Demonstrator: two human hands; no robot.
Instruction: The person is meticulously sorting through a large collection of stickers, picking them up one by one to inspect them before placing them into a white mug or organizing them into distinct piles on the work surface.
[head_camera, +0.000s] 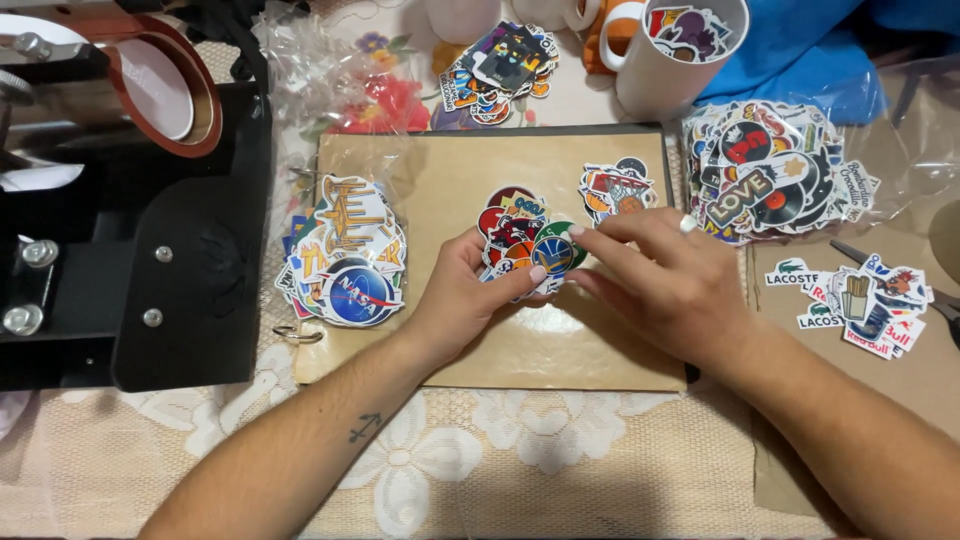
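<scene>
Left hand (465, 290) gripping sticker stack (520, 240), mug (680, 50) beyond

Warm even indoor light, soft shadows, sharp focus, slight bag glare

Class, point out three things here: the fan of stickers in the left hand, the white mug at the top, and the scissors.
fan of stickers (520, 235), head view, its upper middle.
white mug (668, 85), head view, its side wall.
scissors (850, 251), head view, the blade tip.

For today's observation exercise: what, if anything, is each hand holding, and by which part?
The left hand grips a fanned stack of stickers by its lower edge, thumb on top. The right hand pinches the stack's right edge with its fingertips.
</scene>
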